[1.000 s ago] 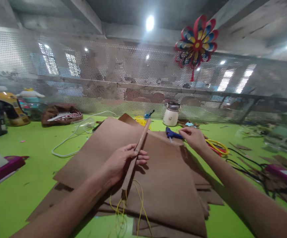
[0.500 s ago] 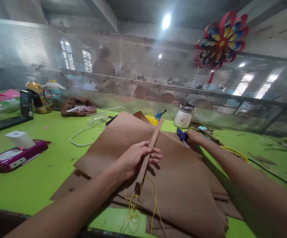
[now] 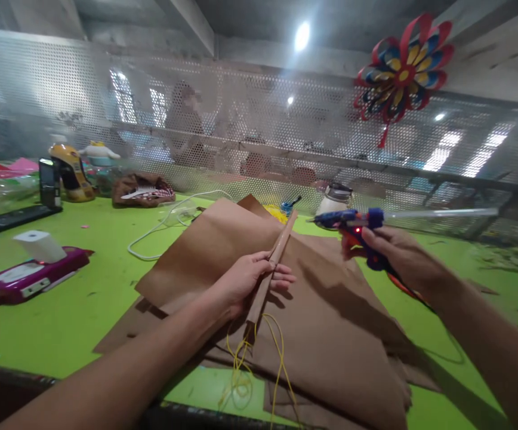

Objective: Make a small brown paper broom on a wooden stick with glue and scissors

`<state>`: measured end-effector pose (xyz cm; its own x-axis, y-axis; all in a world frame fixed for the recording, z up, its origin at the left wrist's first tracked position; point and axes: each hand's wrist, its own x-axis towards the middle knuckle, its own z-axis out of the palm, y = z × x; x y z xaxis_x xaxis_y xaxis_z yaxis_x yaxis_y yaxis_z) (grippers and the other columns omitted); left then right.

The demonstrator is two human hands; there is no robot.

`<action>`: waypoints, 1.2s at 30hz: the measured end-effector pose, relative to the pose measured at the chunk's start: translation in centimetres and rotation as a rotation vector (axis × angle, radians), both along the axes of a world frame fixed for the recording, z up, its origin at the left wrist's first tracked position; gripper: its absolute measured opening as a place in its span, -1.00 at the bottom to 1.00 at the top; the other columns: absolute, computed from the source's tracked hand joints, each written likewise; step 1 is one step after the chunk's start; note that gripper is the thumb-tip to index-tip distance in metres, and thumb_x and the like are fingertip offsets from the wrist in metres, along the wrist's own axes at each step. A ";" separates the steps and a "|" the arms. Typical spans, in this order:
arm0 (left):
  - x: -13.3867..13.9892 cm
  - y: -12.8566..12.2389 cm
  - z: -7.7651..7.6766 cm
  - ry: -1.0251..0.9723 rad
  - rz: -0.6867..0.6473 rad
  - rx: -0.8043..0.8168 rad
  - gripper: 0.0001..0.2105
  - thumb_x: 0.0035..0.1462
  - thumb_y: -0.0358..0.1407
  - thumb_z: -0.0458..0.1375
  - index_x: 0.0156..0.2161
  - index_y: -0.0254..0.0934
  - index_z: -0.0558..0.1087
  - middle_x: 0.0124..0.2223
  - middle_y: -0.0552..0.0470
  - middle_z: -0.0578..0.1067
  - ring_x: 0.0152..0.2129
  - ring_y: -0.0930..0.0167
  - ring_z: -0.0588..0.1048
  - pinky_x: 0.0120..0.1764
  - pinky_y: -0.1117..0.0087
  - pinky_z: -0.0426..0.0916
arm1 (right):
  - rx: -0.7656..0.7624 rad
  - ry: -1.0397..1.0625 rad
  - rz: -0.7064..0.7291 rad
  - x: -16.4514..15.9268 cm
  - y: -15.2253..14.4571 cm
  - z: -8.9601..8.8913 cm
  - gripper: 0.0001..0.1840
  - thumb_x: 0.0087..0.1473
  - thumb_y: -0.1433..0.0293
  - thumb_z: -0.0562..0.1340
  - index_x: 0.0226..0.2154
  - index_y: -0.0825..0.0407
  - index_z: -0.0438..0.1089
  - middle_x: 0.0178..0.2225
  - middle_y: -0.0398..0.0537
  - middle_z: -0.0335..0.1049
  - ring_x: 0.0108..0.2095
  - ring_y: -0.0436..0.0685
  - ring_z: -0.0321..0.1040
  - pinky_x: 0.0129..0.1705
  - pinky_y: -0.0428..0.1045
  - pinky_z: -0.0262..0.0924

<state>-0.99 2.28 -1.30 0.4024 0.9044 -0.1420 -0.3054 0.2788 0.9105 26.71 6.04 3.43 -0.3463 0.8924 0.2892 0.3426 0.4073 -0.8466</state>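
Observation:
My left hand (image 3: 259, 278) grips a folded strip of brown paper (image 3: 263, 292) between thumb and fingers, above a stack of brown paper sheets (image 3: 321, 346). Yellow string (image 3: 281, 358) trails from the strip's near end. In my right hand (image 3: 388, 251) is a blue glue gun (image 3: 352, 220), lifted over the right side of the sheets. Its nozzle points left toward the strip's far end, apart from it. A long clear glue stick (image 3: 442, 213) sticks out of the gun's back, and a small red light glows on its body.
On the green table (image 3: 111, 286) at left are a purple power strip (image 3: 35, 278) with a white plug, a phone (image 3: 50, 182) and a yellow-black bottle (image 3: 71, 173). A white jug (image 3: 330, 203) stands behind the gun. Beyond the perforated screen (image 3: 250, 119) a person is dimly visible.
My right hand has raised the glue gun from the table at the right and turned it, so it now shows side-on. My left hand and the paper strip have barely moved.

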 end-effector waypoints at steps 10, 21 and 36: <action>0.4 -0.5 0.3 0.041 0.026 0.010 -0.84 0.08 -0.45 0.05 -0.20 -0.39 0.37 -0.17 -0.23 0.49 -0.49 0.42 0.51 -0.51 0.42 0.41 | 0.010 -0.241 0.224 -4.3 -4.3 -1.4 -0.59 0.17 0.12 0.04 -0.38 0.08 0.41 -0.39 -0.02 0.42 -0.40 0.04 0.32 -0.38 -0.08 0.21; 1.2 -0.9 0.5 0.092 0.053 0.079 -0.84 0.08 -0.43 0.08 -0.19 -0.39 0.38 -0.29 -0.15 0.49 -0.53 0.44 0.50 -0.48 0.43 0.42 | 0.068 -0.195 0.167 -4.2 -4.3 -2.7 -0.60 0.18 0.13 0.03 -0.36 0.08 0.39 -0.41 -0.01 0.42 -0.39 0.05 0.34 -0.39 -0.08 0.21; 1.1 -0.8 0.1 0.097 0.030 0.078 -0.79 0.08 -0.39 0.10 -0.14 -0.36 0.36 -0.27 -0.16 0.50 -0.53 0.42 0.50 -0.53 0.43 0.40 | 0.110 -0.210 0.102 -4.1 -4.6 -3.2 -0.61 0.16 0.12 0.04 -0.37 0.07 0.39 -0.45 -0.04 0.40 -0.46 0.04 0.29 -0.50 -0.09 0.17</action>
<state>0.14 1.44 -1.18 0.3624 0.9258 -0.1079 -0.2224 0.1984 0.9546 22.63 1.40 0.26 -0.4953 0.8172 0.2946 0.4590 0.5341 -0.7100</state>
